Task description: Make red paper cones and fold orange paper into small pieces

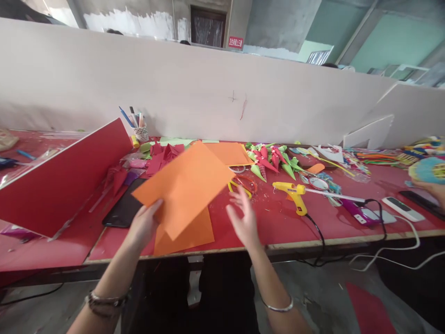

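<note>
Gripping: the left hand (144, 222) has its fingers closed on the near-left edge of the raised orange sheet (186, 188), thumb on top.
Raised orange sheet: held tilted above the red surface (278, 222), near the centre, with its far corner pointing away from the person.
Right hand: the right hand (243, 218) is open with fingers spread, holding nothing. It is just right of the raised orange sheet and blurred, so contact with the sheet cannot be told.
Second orange sheet: the second orange sheet (194, 234) lies flat at the near edge of the surface, partly under the raised one.
Third orange sheet: the third orange sheet (227, 153) lies flat farther back.
Scissors: the yellow-handled scissors (239, 185) lie just beyond the right hand.
Glue gun: the yellow glue gun (292, 192) rests right of centre with its black cord trailing over the near edge.
Paper cones: the red and green paper cones (271, 160) are clustered at the far centre-right.
Dark slab: the dark slab (123, 208) lies flat left of the left hand.
Red board: the red board (62, 181) stands tilted at the left.
Pen cup: the pen cup (141, 132) stands upright at the far left by the partition.
Other person: a co-worker's hand (434, 188) shows at the right edge.
</note>
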Demonstrator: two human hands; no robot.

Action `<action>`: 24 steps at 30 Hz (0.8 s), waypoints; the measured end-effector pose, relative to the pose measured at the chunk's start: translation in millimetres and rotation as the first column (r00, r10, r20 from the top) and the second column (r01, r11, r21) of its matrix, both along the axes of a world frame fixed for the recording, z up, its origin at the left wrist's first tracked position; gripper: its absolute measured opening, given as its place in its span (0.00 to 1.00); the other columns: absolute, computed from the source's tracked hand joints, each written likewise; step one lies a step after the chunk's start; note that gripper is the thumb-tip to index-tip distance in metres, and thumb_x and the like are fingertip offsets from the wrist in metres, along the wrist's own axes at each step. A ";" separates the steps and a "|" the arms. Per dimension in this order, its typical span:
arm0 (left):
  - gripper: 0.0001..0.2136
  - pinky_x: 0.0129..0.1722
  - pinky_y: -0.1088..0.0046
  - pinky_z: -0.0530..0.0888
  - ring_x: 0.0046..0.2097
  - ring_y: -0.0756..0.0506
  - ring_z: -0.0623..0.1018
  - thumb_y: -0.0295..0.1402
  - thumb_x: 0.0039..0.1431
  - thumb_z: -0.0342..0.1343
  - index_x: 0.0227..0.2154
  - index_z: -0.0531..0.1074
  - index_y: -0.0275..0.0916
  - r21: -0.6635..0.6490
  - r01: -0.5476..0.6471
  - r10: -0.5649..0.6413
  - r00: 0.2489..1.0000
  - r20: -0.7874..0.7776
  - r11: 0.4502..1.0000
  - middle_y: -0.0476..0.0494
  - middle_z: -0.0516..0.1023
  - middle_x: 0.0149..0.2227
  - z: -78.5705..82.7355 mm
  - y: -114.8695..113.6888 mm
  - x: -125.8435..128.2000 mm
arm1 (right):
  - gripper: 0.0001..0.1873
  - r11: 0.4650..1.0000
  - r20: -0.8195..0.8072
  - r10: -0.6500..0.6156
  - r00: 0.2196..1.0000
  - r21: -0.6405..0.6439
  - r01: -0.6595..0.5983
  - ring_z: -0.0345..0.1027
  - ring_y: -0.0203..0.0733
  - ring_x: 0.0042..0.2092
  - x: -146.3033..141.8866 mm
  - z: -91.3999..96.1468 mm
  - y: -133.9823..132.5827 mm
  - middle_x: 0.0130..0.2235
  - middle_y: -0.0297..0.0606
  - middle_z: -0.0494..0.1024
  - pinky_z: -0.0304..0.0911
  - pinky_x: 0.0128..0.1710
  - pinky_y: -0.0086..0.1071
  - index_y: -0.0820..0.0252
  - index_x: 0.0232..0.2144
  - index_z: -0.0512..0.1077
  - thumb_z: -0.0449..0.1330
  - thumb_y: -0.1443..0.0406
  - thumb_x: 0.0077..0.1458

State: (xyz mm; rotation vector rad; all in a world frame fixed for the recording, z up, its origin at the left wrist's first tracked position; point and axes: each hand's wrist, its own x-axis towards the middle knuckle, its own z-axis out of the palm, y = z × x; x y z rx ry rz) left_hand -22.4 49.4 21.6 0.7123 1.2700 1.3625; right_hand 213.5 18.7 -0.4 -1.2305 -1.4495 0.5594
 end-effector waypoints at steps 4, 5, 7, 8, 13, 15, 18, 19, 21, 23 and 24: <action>0.11 0.39 0.81 0.72 0.37 0.53 0.76 0.24 0.49 0.54 0.36 0.72 0.39 0.061 -0.250 0.231 0.948 0.220 0.966 0.51 0.78 0.36 16.2 0.3 -34.8 | 0.37 0.929 0.610 0.332 0.720 -0.080 -0.361 0.50 0.52 0.58 -39.1 -2.7 -20.9 0.57 0.45 0.59 0.51 0.55 0.46 0.54 0.58 0.51 0.58 0.55 0.48; 0.11 0.40 0.80 0.72 0.38 0.52 0.76 0.24 0.49 0.54 0.37 0.72 0.39 0.086 -0.263 0.239 0.945 0.223 0.961 0.52 0.78 0.36 18.3 -0.5 -41.3 | 0.39 0.916 0.676 0.351 0.648 -0.105 -0.387 0.51 0.53 0.57 -46.5 -4.3 -25.5 0.57 0.46 0.59 0.52 0.54 0.47 0.56 0.58 0.51 0.60 0.54 0.46; 0.12 0.42 0.80 0.71 0.42 0.51 0.75 0.24 0.50 0.54 0.39 0.72 0.39 0.134 -0.284 0.252 0.943 0.218 0.949 0.51 0.78 0.38 21.2 -2.6 -50.7 | 0.39 0.912 0.752 0.352 0.557 -0.143 -0.384 0.57 0.53 0.52 -54.9 -6.1 -32.8 0.52 0.47 0.64 0.56 0.51 0.46 0.59 0.57 0.52 0.61 0.57 0.45; 0.13 0.42 0.80 0.71 0.43 0.50 0.74 0.24 0.50 0.54 0.39 0.72 0.39 0.148 -0.300 0.264 0.939 0.220 0.942 0.51 0.78 0.38 22.4 -3.5 -53.5 | 0.37 0.914 0.771 0.348 0.534 -0.152 -0.377 0.60 0.51 0.49 -55.6 -5.8 -35.2 0.49 0.46 0.67 0.59 0.48 0.45 0.60 0.56 0.54 0.62 0.58 0.45; 0.13 0.39 0.81 0.72 0.41 0.52 0.75 0.21 0.51 0.50 0.38 0.73 0.39 0.136 -0.369 0.321 0.903 0.285 0.919 0.51 0.78 0.37 34.2 -5.0 -53.5 | 0.10 0.896 0.698 0.405 0.590 -0.172 -0.410 0.67 0.43 0.37 -31.0 8.7 -30.2 0.35 0.37 0.73 0.64 0.36 0.35 0.55 0.40 0.69 0.52 0.65 0.55; 0.13 0.38 0.82 0.72 0.36 0.54 0.76 0.19 0.53 0.48 0.36 0.73 0.38 0.081 -0.394 0.353 0.884 0.305 0.916 0.52 0.79 0.33 39.5 -5.1 -49.8 | 0.11 0.912 0.585 0.396 0.708 -0.163 -0.376 0.68 0.41 0.35 -11.7 18.1 -16.1 0.33 0.37 0.74 0.64 0.33 0.32 0.55 0.37 0.70 0.48 0.65 0.58; 0.12 0.35 0.82 0.73 0.31 0.55 0.76 0.18 0.53 0.47 0.32 0.73 0.36 0.019 -0.403 0.378 0.873 0.308 0.915 0.52 0.78 0.28 41.5 -5.1 -45.1 | 0.15 0.978 0.480 0.208 0.852 -0.104 -0.180 0.62 0.38 0.23 23.5 35.9 19.8 0.22 0.34 0.70 0.58 0.22 0.32 0.58 0.31 0.71 0.46 0.61 0.58; 0.12 0.35 0.83 0.73 0.30 0.55 0.76 0.17 0.53 0.46 0.31 0.73 0.35 0.025 -0.402 0.375 0.872 0.315 0.915 0.53 0.78 0.27 40.4 -4.9 -44.2 | 0.17 0.987 0.475 0.160 0.865 -0.087 -0.135 0.59 0.38 0.20 35.4 43.4 34.4 0.19 0.34 0.68 0.56 0.20 0.32 0.60 0.30 0.71 0.44 0.60 0.59; 0.12 0.34 0.85 0.72 0.29 0.56 0.76 0.17 0.53 0.46 0.30 0.73 0.35 0.043 -0.401 0.364 0.866 0.343 0.915 0.53 0.78 0.25 36.4 -4.6 -43.3 | 0.17 0.999 0.466 -0.038 0.884 0.019 0.033 0.58 0.38 0.20 55.6 60.6 65.0 0.19 0.35 0.67 0.55 0.20 0.32 0.62 0.31 0.70 0.45 0.60 0.58; 0.12 0.32 0.86 0.72 0.28 0.56 0.76 0.16 0.52 0.45 0.29 0.72 0.36 0.027 -0.389 0.357 0.869 0.343 0.921 0.55 0.77 0.24 31.6 -4.6 -42.7 | 0.16 0.967 0.489 -0.240 0.839 0.196 0.162 0.62 0.41 0.25 67.2 77.7 94.6 0.24 0.38 0.71 0.57 0.25 0.33 0.63 0.38 0.69 0.44 0.61 0.58; 0.12 0.31 0.86 0.72 0.28 0.56 0.76 0.17 0.52 0.45 0.29 0.72 0.36 0.008 -0.372 0.351 0.883 0.311 0.928 0.55 0.77 0.23 29.3 -5.0 -42.2 | 0.17 0.941 0.515 -0.318 0.796 0.274 0.199 0.64 0.43 0.29 68.9 84.6 108.4 0.27 0.40 0.72 0.57 0.27 0.33 0.62 0.42 0.68 0.43 0.63 0.58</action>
